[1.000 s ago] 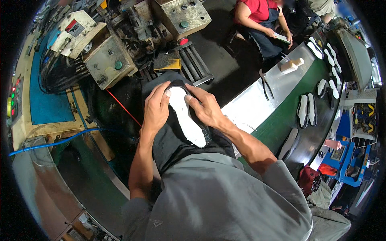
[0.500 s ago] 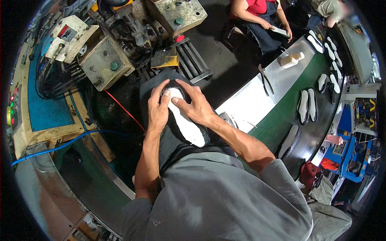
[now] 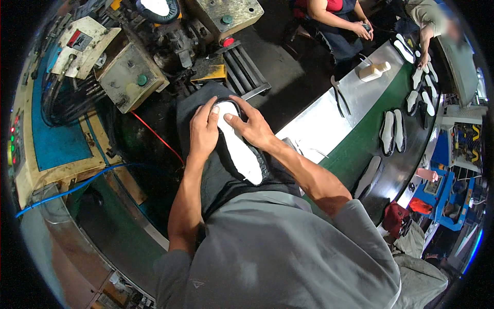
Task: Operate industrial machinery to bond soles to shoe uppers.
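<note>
A black shoe upper with a white sole-shaped board on its underside lies sole up over my lap, toe pointing away from me. My left hand grips the toe end from the left, its thumb pressed on the white board. From the right, my right hand holds the same end, its thumb also on the board and its fingers curled around the black rim. The heel end rests near my dark-clad thigh. What the fingertips do beneath the rim is hidden.
Ahead stands a greasy machine, another white-bottomed shoe upper on it. To the right, pincers and a white bottle lie on a metal ledge. Several shoe uppers line a green conveyor. Two co-workers sit beyond.
Both hands keep their hold on the toe end, with the thumbs slightly shifted. One co-worker's pale piece is gone from the hands; another co-worker's arm now reaches over the shoe uppers.
</note>
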### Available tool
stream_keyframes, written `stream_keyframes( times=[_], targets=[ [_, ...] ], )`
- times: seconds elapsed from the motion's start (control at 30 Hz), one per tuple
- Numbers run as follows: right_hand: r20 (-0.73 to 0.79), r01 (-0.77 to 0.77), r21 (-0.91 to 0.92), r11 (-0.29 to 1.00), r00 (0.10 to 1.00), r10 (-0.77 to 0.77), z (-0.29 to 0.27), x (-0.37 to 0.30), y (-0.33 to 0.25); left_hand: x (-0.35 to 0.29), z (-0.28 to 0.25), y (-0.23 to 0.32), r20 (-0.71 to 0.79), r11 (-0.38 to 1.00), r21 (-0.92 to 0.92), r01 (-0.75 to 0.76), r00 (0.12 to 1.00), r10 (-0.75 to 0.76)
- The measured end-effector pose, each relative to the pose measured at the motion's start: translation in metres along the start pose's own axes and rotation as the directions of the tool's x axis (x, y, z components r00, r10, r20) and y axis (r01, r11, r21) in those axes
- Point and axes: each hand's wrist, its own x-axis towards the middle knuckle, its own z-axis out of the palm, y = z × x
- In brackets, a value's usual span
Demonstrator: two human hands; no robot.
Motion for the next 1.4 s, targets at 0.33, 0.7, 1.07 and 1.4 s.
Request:
stream_keyframes(
  times=[0.33,0.7,1.07,1.4],
  targets=[
    [0.126,-0.187,0.53,0.827,0.982,0.142,-0.003,-0.008,0.039,-0.026,0.05,-0.012,0.23,0.23,-0.932,0.281,0.947,-0.225],
    [0.149,0.27,-0.503,0.821,0.963,-0.225,-0.006,-0.068,-0.015,-0.002,0.061,-0.014,0.018,0.59,-0.757,0.282,0.911,-0.413],
    [0.27,0.332,-0.596,0.732,0.94,-0.206,-0.032,-0.101,-0.018,0.038,0.023,-0.046,-0.142,0.982,-0.182,-0.06,0.989,0.034],
    [-0.064,0.238,-0.58,0.779,0.94,-0.335,-0.084,-0.041,-0.075,0.275,-0.155,0.009,-0.18,0.484,-0.874,-0.045,0.955,-0.236]
  ],
)
